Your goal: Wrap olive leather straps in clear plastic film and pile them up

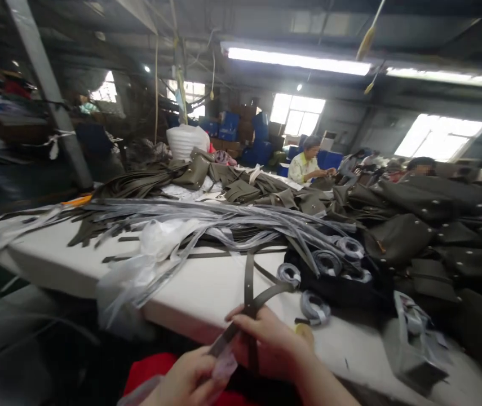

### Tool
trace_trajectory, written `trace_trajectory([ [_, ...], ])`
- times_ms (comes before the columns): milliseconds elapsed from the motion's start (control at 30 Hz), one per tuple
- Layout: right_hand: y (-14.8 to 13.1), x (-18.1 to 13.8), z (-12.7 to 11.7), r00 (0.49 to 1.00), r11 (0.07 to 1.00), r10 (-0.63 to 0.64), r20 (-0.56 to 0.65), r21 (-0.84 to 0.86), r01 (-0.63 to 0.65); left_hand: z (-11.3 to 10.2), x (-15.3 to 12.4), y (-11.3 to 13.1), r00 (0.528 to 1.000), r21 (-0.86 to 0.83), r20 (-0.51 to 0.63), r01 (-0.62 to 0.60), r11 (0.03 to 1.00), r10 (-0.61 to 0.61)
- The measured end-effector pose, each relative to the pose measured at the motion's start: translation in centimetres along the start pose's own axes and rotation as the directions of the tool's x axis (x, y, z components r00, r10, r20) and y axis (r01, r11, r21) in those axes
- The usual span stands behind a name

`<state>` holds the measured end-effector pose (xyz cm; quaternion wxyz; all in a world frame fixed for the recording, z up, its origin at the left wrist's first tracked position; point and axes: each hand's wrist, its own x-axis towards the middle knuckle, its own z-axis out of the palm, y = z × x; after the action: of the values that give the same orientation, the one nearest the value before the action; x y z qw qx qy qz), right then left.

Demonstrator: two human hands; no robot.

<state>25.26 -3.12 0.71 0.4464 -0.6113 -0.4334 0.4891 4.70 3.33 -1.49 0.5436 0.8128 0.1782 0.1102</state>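
Note:
A dark olive strap (248, 282) with small holes loops over the table's front edge, part of it lying on the white top. My right hand (268, 332) is closed around the strap, thumb on top, where two lengths of it cross. Lower and to the left, my left hand (192, 375) grips the strap's other stretch, with a scrap of thin clear plastic (225, 363) at its fingers. Just beyond my right wrist, a yellowish roll (305, 334) is partly hidden. Coiled straps in plastic (314, 307) lie to the right of the hands.
Plastic-wrapped straps (232, 211) spread across the white table (190, 287), with crumpled clear plastic (151, 254) hanging over its front edge. Dark olive bags (401, 239) pile up at right, behind a grey plastic bin (414, 344). A co-worker (304, 160) sits across the table.

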Motion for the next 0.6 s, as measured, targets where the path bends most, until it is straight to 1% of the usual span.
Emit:
trace_trajectory([
  [67,-0.1,0.4,-1.1,1.0,0.999,0.009,0.02,-0.031,-0.008,0.0,-0.3,0.2,1.0,0.009,-0.019,0.007,1.0,-0.007],
  [133,-0.2,0.6,-1.8,0.998,0.999,0.023,0.062,-0.04,-0.02,-0.1,-0.5,0.4,1.0,-0.001,0.001,0.008,1.0,-0.008],
  [200,-0.3,0.6,-2.0,0.996,0.999,0.031,0.088,-0.041,-0.027,-0.1,-0.4,0.6,1.0,-0.017,0.029,-0.005,1.0,0.005],
  [300,-0.6,-0.1,-1.1,0.995,0.999,0.037,0.092,-0.016,-0.036,0.0,-0.1,1.1,0.998,-0.041,0.05,-0.022,0.999,0.024],
  [433,-0.6,-0.7,0.9,0.994,0.995,0.05,0.098,0.079,-0.058,0.6,0.6,1.6,0.996,-0.06,0.081,-0.044,0.997,0.049],
  [500,-0.7,-0.7,1.3,0.994,0.992,0.048,0.102,0.109,-0.059,1.0,0.9,1.6,0.998,-0.071,0.039,-0.039,0.997,0.042],
  [600,-0.8,-0.7,0.7,0.995,0.994,0.038,0.09,0.101,-0.047,1.5,1.5,1.3,0.998,-0.071,-0.062,-0.001,0.997,-0.003],
])
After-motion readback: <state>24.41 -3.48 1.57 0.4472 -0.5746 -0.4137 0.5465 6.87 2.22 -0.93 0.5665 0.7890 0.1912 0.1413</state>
